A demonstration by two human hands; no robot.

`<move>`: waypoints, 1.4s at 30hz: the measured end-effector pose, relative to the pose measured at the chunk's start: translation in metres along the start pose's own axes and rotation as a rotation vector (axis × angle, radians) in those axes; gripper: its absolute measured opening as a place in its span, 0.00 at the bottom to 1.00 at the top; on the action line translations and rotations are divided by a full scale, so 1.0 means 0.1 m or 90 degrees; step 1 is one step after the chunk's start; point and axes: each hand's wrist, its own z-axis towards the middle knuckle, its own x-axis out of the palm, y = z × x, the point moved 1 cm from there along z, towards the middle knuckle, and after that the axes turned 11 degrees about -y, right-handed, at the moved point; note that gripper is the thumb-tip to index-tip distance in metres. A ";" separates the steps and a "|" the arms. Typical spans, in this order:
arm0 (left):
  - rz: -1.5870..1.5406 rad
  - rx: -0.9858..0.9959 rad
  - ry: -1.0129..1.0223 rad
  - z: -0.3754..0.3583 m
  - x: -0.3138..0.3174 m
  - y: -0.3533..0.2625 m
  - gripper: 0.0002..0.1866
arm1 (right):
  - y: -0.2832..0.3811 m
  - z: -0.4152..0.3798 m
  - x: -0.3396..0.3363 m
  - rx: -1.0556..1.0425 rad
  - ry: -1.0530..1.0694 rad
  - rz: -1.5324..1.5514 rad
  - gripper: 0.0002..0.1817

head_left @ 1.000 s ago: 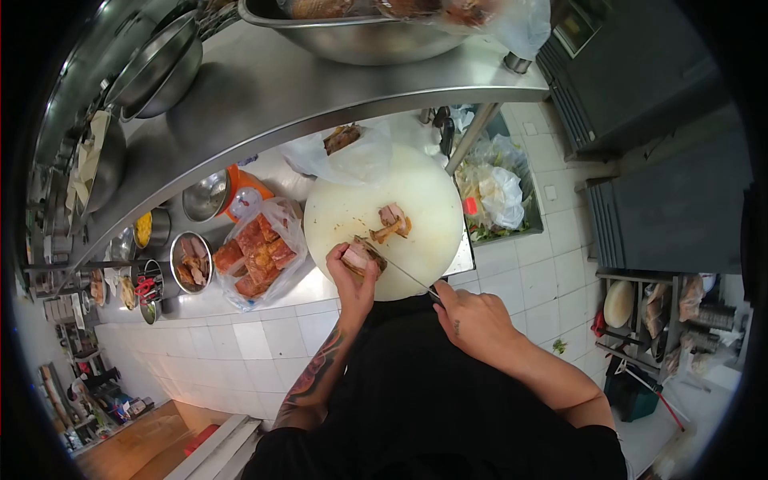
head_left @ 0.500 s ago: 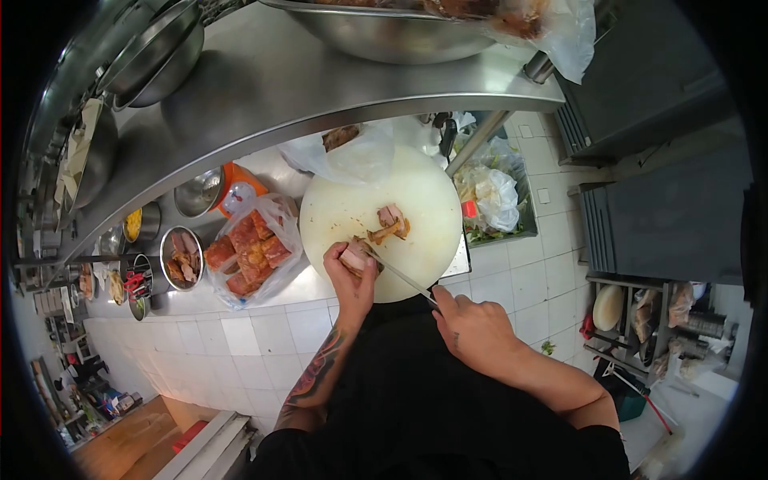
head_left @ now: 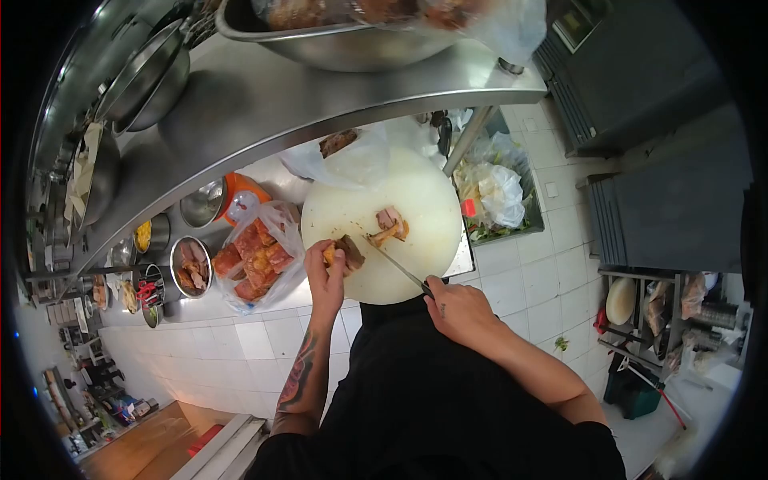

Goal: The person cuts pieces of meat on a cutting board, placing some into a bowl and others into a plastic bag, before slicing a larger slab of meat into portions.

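Note:
My left hand [head_left: 322, 276] is closed on a piece of browned meat [head_left: 350, 254] over the lower left of the round white cutting board [head_left: 416, 184]. Knife in grip, my right hand [head_left: 458, 310] is at the board's lower right edge. The knife blade [head_left: 396, 264] slants up and left, its tip between the held piece and a second cut piece of meat [head_left: 390, 225] lying near the board's middle. Small crumbs are scattered around that piece.
Left of the board are a plastic bag of roasted meat [head_left: 260, 260], an oval metal bowl of meat [head_left: 191, 267] and an orange container [head_left: 244, 192]. A steel shelf [head_left: 320, 104] runs above. A waste bin [head_left: 500, 192] stands right.
My left hand has moved left with the meat, away from the blade, and the piece is turned to show its darker side. The knife has shifted slightly left. The view has shifted a little.

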 end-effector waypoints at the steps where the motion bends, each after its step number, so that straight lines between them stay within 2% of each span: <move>1: 0.003 0.003 0.007 0.01 -0.01 0.04 0.19 | 0.00 0.01 0.05 0.012 0.009 0.006 0.13; 3: -0.109 -0.179 -0.001 0.02 0.02 0.08 0.22 | 0.01 0.01 0.07 0.031 0.015 0.013 0.13; 5: -0.097 -0.175 0.014 0.01 0.02 0.04 0.24 | 0.07 0.00 0.04 0.036 0.022 0.031 0.17; 7: -0.073 -0.122 0.000 -0.01 0.03 0.04 0.25 | 0.17 -0.01 -0.02 0.031 0.002 0.058 0.18; 9: -0.075 -0.132 0.007 -0.01 0.03 0.02 0.26 | 0.26 -0.01 -0.07 0.025 -0.018 0.084 0.18; 11: -0.081 -0.143 0.012 0.00 0.04 -0.03 0.26 | 0.32 0.02 -0.10 0.003 0.018 0.094 0.18; 13: -0.097 -0.188 0.016 0.03 0.03 -0.13 0.26 | 0.37 0.03 -0.14 0.004 0.031 0.087 0.17; 21: -0.090 -0.201 0.013 0.06 0.04 -0.13 0.20 | 0.50 0.16 -0.18 0.012 0.099 0.100 0.15; 27: -0.096 -0.191 -0.013 0.04 0.06 -0.11 0.17 | 0.70 0.45 0.04 0.029 0.082 0.072 0.17; 31: -0.118 -0.213 -0.018 0.03 0.06 -0.05 0.17 | 0.67 0.49 0.11 0.017 0.068 0.077 0.15; 34: -0.109 -0.185 -0.019 0.02 0.09 -0.08 0.17 | 0.60 0.42 -0.13 0.071 0.095 0.083 0.13; 36: -0.090 -0.164 -0.031 0.03 0.09 -0.08 0.17 | 0.61 0.41 -0.36 0.091 0.215 0.080 0.12; 37: -0.094 -0.169 -0.025 0.03 0.09 -0.06 0.17 | 0.61 0.46 -0.25 0.091 0.217 0.078 0.12; 39: -0.101 -0.172 -0.023 0.01 0.10 -0.03 0.17 | 0.60 0.62 0.12 0.035 0.067 0.131 0.12; 42: -0.122 -0.190 -0.040 -0.01 0.08 0.08 0.18 | 0.59 0.86 0.22 -0.028 0.075 0.103 0.12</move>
